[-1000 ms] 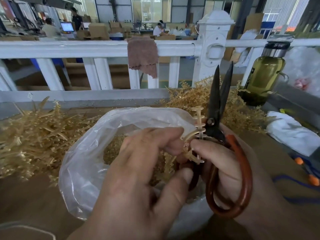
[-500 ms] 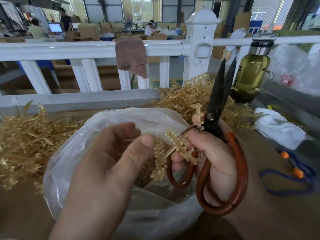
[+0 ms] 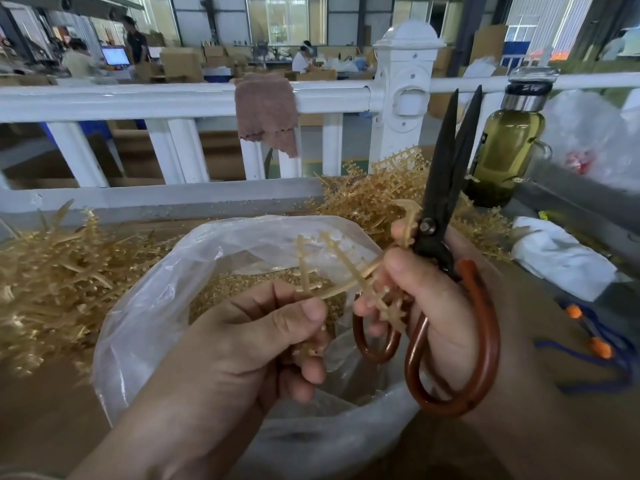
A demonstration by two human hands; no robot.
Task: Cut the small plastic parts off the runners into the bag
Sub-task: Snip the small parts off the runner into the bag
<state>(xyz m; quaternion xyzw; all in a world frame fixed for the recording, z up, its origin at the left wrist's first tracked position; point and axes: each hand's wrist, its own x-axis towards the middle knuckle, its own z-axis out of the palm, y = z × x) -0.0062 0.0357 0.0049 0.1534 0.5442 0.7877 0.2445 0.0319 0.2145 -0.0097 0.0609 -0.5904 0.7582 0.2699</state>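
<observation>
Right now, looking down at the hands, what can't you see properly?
- Head view, runner: lower end hidden by the curled left hand.
- Head view, bag: bottom covered by both hands.
- Head view, scissors: handles partly hidden by the gripping right hand.
- Head view, bottle: label too small to read.
- Head view, blue cord: blurred, near the right edge.
</observation>
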